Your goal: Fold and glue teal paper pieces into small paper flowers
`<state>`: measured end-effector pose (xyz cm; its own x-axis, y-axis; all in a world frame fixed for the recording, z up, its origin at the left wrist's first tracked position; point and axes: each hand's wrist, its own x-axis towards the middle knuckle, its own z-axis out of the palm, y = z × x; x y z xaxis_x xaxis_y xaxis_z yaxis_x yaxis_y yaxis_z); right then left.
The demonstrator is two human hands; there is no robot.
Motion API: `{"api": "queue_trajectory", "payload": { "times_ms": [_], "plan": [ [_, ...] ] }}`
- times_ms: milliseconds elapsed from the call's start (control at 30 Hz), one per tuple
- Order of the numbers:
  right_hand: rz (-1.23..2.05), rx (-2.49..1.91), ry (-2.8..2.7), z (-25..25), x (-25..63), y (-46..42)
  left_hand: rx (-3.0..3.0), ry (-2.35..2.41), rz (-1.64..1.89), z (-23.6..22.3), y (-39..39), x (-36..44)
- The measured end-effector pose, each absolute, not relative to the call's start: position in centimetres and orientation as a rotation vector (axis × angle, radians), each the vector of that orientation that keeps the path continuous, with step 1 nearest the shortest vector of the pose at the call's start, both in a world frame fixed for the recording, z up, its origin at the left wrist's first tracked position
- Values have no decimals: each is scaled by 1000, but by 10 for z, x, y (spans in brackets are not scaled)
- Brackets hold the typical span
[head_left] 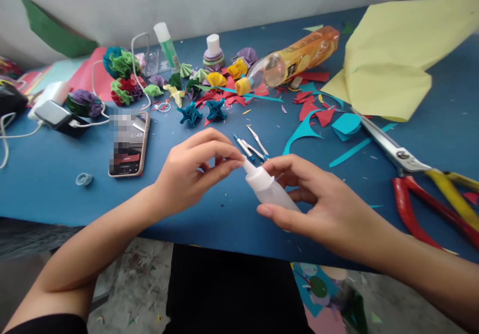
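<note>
My right hand (318, 194) grips a small translucent squeeze bottle (267, 189) with a white pointed nozzle, tilted up to the left above the table. The fingers of my left hand (200, 167) pinch together at the tip of that nozzle; whether a cap sits between them is hidden. Just beyond the bottle lie a drawing compass (249, 147) and a slim pointed metal piece (258, 140). Two dark teal folded-paper shapes (190, 114) rest farther back on the table. A phone (129, 144) lies left of my left hand.
Large scissors (402, 157) with red and yellow handles lie at the right, beside yellow paper (392, 59). An orange-labelled bottle (295, 59) lies on its side among red paper scraps (310, 109). Farther left stand a glue stick (167, 47) and paper flowers (127, 89). A small grey cap (84, 179) sits near the front edge.
</note>
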<state>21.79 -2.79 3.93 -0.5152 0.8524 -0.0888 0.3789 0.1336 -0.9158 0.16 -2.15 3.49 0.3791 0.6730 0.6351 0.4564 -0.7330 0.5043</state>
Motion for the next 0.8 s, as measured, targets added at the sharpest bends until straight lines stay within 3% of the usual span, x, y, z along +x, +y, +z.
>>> {"api": "queue_trajectory", "payload": {
  "times_ms": [133,500,800],
  "plan": [
    [1348,-1174,-1973,40,219,-29,2652,880,1381,36,-20,-4],
    [1297,-1162,-2115,37,219,-28,3126,808,1025,28,-23,-13],
    [1210,-1191,-2149,34,218,-28,2827,1020,979,34,-22,-1]
  ]
}}
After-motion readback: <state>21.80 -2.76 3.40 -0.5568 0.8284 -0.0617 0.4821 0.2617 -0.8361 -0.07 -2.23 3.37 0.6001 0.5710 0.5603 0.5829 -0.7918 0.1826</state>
